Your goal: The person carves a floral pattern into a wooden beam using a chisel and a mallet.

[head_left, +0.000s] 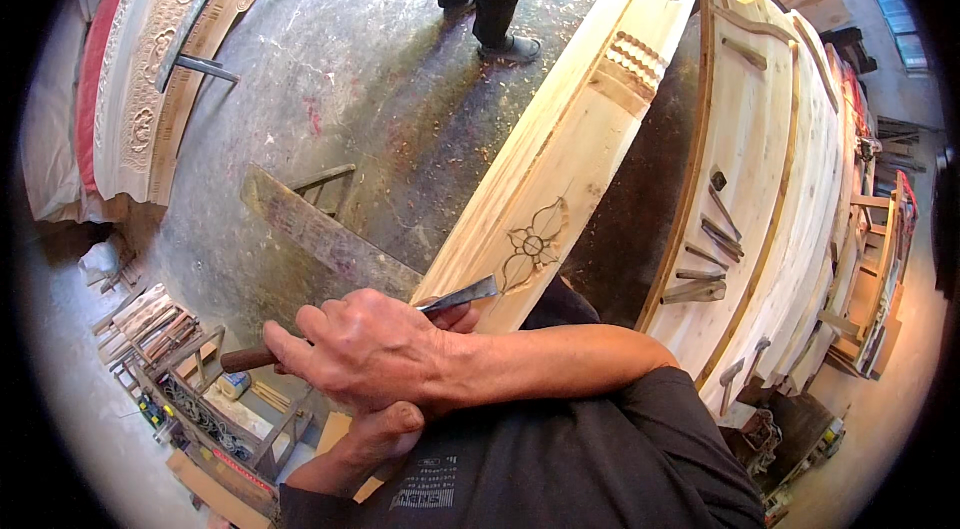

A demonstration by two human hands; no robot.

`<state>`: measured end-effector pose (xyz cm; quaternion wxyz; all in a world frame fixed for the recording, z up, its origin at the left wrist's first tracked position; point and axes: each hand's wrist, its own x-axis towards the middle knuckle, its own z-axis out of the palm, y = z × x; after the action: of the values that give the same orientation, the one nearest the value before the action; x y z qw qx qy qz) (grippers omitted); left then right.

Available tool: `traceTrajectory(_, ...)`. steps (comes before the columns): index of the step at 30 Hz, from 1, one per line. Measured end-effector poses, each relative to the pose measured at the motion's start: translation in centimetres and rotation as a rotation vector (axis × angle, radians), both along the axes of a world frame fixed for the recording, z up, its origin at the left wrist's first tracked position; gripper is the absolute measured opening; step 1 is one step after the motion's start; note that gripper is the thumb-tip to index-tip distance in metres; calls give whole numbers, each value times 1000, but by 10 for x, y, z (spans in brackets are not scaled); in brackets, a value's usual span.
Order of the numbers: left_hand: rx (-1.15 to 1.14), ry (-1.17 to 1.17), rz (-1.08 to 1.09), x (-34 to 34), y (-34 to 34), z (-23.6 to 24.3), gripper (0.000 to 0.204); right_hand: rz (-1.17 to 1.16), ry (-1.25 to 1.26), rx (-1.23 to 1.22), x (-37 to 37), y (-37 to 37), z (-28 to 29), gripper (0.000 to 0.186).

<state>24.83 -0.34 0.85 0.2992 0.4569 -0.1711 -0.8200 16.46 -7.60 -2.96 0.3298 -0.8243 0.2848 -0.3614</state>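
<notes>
My right hand (360,344) is closed round a chisel, whose wooden handle (245,360) sticks out to the left and whose flat steel blade (465,292) lies near the long pale wooden beam (540,169). The blade's tip is just below a carved four-petal motif (532,245). My left hand (385,434) is underneath my right hand and wrist, thumb showing; the rest of it is largely hidden, so its grip is unclear. Higher up the beam are a carved ridged band (633,61) and a smaller carved motif.
A person's legs (490,4) stand beyond the beam on the concrete floor. Several chisels (720,239) rest on curved boards (765,169) at right. Carved panels (150,119) lie at upper left, a low plank (310,229) in front, and a cluttered wooden rack (205,414) at lower left.
</notes>
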Motion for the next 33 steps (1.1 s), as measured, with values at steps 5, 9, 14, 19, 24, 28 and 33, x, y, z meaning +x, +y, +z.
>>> traceTrajectory(5,-13,-79,-84,-1,-8,4,148,-14,-21,24,-1,-1,-1,32)
traceTrajectory(9,-3,-99,-94,-3,-10,6,150,-9,-16,24,-3,-3,-2,31)
traceTrajectory(14,-17,-113,-118,-4,-12,7,148,-18,-24,2,-4,-3,-1,33)
traceTrajectory(19,49,-32,-46,-3,-13,10,141,-36,-51,-10,-3,-2,-2,35)
traceTrajectory(24,53,-165,-64,-11,-15,13,142,-58,-67,-44,-3,-2,-3,38)
traceTrajectory(28,-3,-126,-68,-3,-9,2,145,-74,-53,-57,-3,0,-1,39)
traceTrajectory(33,-19,-94,-115,-3,-12,3,150,-71,-52,-62,-4,0,-1,41)
